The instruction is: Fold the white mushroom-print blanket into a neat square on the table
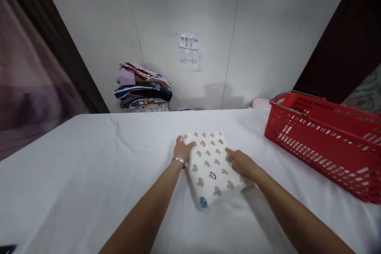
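A white cloth with a mushroom print lies folded into a thick, roughly rectangular bundle on the white-covered table. My left hand grips its left edge near the far corner, thumb on top and the other fingers partly hidden behind the side; a silver bracelet circles that wrist. On the opposite side, my right hand holds the right edge, its index finger stretched along the cloth and the remaining fingers tucked by the side. The near end of the bundle, with a blue mushroom at its left corner, looks slightly raised.
To the right stands a red plastic basket with a metal handle. Beyond the table's far edge rises a stack of folded fabrics against the white wall. Two paper notes are taped there. A pinkish curtain hangs at left.
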{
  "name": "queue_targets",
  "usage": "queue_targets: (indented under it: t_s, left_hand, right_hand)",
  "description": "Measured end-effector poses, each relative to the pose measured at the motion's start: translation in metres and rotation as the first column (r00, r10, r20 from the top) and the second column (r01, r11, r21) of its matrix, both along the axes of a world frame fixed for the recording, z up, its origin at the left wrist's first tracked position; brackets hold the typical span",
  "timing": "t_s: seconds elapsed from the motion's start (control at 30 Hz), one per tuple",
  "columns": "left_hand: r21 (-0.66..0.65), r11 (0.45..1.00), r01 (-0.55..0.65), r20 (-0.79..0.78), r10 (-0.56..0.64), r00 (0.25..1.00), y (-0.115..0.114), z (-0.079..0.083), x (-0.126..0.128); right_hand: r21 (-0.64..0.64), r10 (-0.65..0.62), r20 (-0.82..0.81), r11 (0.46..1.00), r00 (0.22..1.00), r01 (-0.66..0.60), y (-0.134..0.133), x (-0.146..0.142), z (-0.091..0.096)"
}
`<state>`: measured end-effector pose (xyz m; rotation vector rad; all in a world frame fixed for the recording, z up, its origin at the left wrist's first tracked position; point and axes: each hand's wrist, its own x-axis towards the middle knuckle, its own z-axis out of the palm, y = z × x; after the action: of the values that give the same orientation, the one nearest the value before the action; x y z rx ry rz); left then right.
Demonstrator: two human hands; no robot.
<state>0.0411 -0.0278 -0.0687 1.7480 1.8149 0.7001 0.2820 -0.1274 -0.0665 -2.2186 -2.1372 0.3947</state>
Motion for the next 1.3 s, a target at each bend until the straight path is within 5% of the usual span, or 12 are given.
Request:
queue_targets:
  t_s: [0.2, 0.4, 0.53, 0.63, 0.8, 0.97, 1.17, 1.3]
  left_hand:
    - [-0.045, 0.999, -0.013, -0.035, 0.012, 0.999, 0.019, -0.004, -0.025]
    - [-0.006, 0.988, 0.155, -0.249, -0.152, 0.957, -0.024, 0.001, -0.028]
    - [-0.025, 0.887, 0.462, -0.376, -0.436, 0.818, -0.078, 0.01, -0.022]
    - [-0.007, 0.819, 0.573, -0.415, -0.524, 0.744, -0.105, 0.006, -0.017]
    - [0.057, 0.789, 0.611, -0.477, -0.516, 0.711, -0.116, -0.006, -0.017]
    - [0.074, 0.782, 0.619, -0.49, -0.512, 0.706, -0.117, -0.011, -0.016]
    - [0.107, 0.798, 0.593, -0.452, -0.492, 0.744, -0.122, -0.004, -0.013]
    - [0.175, 0.743, 0.646, -0.408, -0.542, 0.735, -0.139, -0.001, -0.008]
  right_hand:
    - [0.021, 0.017, -0.009, 1.0, 1.0, -0.017, -0.038, -0.041, -0.008]
    - [0.041, 0.034, 0.069, 0.999, 0.997, -0.036, -0.039, -0.041, -0.001]
    - [0.191, 0.155, 0.093, 0.967, 0.984, -0.17, -0.021, -0.05, 0.019]
    - [0.281, 0.266, 0.046, 0.921, 0.963, -0.268, 0.005, -0.063, 0.025]
    - [0.165, 0.125, 0.022, 0.978, 0.992, -0.127, 0.047, -0.06, -0.006]
    - [0.148, 0.096, 0.066, 0.983, 0.993, -0.105, 0.057, -0.045, -0.028]
    - [0.094, 0.134, 0.133, 0.985, 0.982, -0.147, 0.061, -0.067, 0.005]
    - [0.176, 0.348, 0.07, 0.918, 0.935, -0.355, 0.072, -0.109, 0.022]
